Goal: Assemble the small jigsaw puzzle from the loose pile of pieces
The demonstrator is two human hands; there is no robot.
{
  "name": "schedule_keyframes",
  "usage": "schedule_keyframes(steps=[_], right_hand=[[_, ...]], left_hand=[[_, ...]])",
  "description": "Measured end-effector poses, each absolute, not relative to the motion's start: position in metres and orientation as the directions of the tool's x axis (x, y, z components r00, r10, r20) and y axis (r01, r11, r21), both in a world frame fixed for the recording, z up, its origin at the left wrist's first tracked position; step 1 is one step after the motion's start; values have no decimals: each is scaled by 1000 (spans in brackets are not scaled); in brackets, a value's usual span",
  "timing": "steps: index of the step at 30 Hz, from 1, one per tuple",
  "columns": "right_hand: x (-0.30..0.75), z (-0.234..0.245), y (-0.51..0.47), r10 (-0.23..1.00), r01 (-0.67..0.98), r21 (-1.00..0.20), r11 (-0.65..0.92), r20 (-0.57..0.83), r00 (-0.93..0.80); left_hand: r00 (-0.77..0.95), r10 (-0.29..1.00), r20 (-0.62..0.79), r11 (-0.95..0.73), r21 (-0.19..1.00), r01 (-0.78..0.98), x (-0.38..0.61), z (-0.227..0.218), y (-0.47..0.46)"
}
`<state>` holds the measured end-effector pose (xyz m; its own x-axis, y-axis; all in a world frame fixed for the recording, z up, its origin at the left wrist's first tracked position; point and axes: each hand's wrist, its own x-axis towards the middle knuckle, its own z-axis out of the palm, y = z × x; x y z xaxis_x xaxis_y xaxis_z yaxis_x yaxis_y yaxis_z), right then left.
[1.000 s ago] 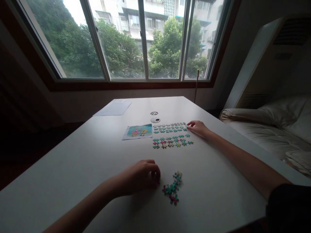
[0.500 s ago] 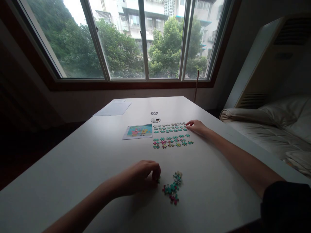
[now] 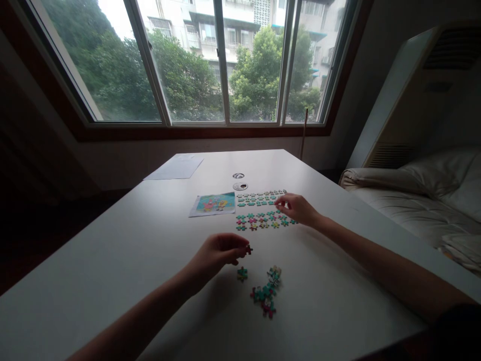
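My left hand (image 3: 218, 253) pinches a dark reddish puzzle piece (image 3: 249, 249) between thumb and fingers, just above the table. Below it lies a small green-and-yellow group of pieces (image 3: 242, 274). To the right is a loose heap of puzzle pieces (image 3: 263, 293), green, red and white, some overlapping. My right hand (image 3: 298, 208) is over the right part of the laid-out rows of puzzle pieces (image 3: 257, 203), thumb and fingertips drawn together at the upper rows. Whether a piece is between those fingertips is too small to see; the hand covers some pieces of the rows.
Left of the rows lies a picture sheet (image 3: 214, 204) with cartoon figures. Two round flat items (image 3: 240, 186) sit behind it on the white table (image 3: 150, 240). A large paper sheet (image 3: 175, 168) is at the far left corner. A pale sofa (image 3: 406, 195) stands to the right.
My left hand has lifted away from the table and forward with a puzzle piece, uncovering the small green-and-yellow group. My right hand has shifted left and nearer from the rows' right end.
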<state>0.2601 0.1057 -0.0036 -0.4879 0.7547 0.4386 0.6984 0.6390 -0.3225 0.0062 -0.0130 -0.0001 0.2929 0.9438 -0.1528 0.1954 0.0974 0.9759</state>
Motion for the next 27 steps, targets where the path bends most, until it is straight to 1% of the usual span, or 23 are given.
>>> schedule_keyframes(steps=[2,4,6,8,15,21,24,27], right_hand=[[248,-1,75,667,605,-296,739,454,-592],[238,0,46,584,523,-269,809,473,-660],[232,2,25,523,451,-268,851,498,-691],[228,5,11,497,410,-282,868,515,-698],[229,12,-7,533,417,-335,845,585,-612],[227,11,-10,525,352,-390,851,605,-599],[227,10,-10,512,344,-380,859,620,-594],[228,9,-9,480,344,-335,877,637,-603]], left_hand=[[269,947,-176,139,978,154,9,2,-15],[258,951,-170,142,982,125,13,4,-18],[245,958,-148,123,986,113,17,7,-20],[232,964,-133,109,988,111,21,11,-23],[256,956,-142,112,985,128,29,27,-32],[281,948,-147,108,983,149,29,30,-33],[286,946,-150,107,981,161,30,32,-34],[319,937,-140,90,982,167,31,31,-33]])
